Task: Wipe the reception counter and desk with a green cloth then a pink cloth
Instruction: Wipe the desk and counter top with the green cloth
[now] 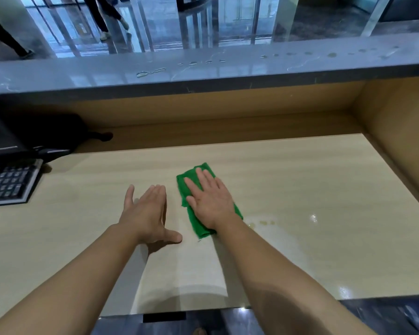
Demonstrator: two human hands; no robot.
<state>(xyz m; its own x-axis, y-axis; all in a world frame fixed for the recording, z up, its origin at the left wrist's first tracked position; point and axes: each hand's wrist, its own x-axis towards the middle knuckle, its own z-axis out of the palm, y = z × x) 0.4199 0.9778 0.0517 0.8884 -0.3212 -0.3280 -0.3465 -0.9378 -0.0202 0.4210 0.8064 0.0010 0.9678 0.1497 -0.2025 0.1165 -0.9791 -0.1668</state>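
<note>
The fingers (203, 177) of the right hand (209, 201) lie straight and flat, pressing a folded green cloth (197, 224) onto the pale wood-grain table (300, 189). The hand covers the cloth's middle, so only its far-left part and near end show. Just left of it, the left hand (145, 213) is tilted on edge, fingers straight, thumb spread, holding nothing; whether it touches the table is unclear. Small yellowish wet spots (261, 223) sit just right of the cloth. A black keyboard (7, 184) is cut off at the left edge, with blurred dark equipment behind it. Droplets (150, 72) dot the higher grey stone table (228, 66) at the far side.
</note>
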